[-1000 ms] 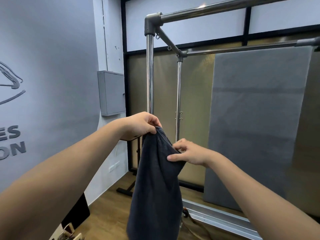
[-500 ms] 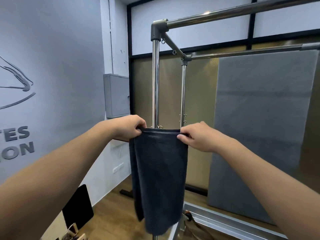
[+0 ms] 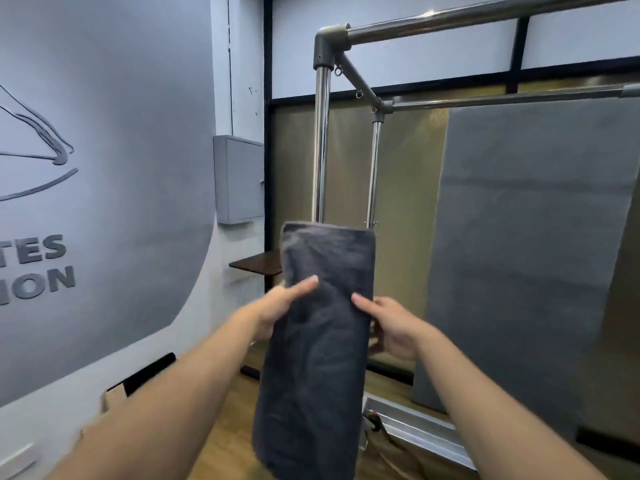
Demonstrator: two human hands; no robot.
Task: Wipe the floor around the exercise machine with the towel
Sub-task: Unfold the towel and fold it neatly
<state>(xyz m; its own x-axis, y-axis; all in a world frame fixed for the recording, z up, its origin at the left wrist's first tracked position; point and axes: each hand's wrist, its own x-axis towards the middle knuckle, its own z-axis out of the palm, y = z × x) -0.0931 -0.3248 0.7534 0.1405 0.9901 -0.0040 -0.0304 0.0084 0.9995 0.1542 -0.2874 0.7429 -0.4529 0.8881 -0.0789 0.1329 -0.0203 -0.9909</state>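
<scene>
Gripping the folded dark grey terry towel at mid-height, both hands hold it upright in front of the body. The left hand lays its thumb flat across the near face of the cloth, close to the left edge; its remaining fingers pass behind the fabric and cannot be seen. The right hand mirrors this at the right edge: the thumb presses on the near face, and curled fingers wrap round behind the cloth. Both forearms reach up from the lower corners of the view.

The towel is a long narrow strip. Its folded top edge rises above the hands, and its lower part hangs below them, over the brown wood-plank floor and clear of it. The lower end is blurred.

Behind the towel stands the chrome tubular frame of the exercise machine, with two uprights joined by grey corner fittings to horizontal bars overhead. A pale metal base rail of the machine lies on the floor at lower right. A large grey padded mat leans upright behind the frame. A grey metal wall box hangs on the left, above a small dark brown shelf. Raised grey lettering is fixed to the grey wall at far left.
</scene>
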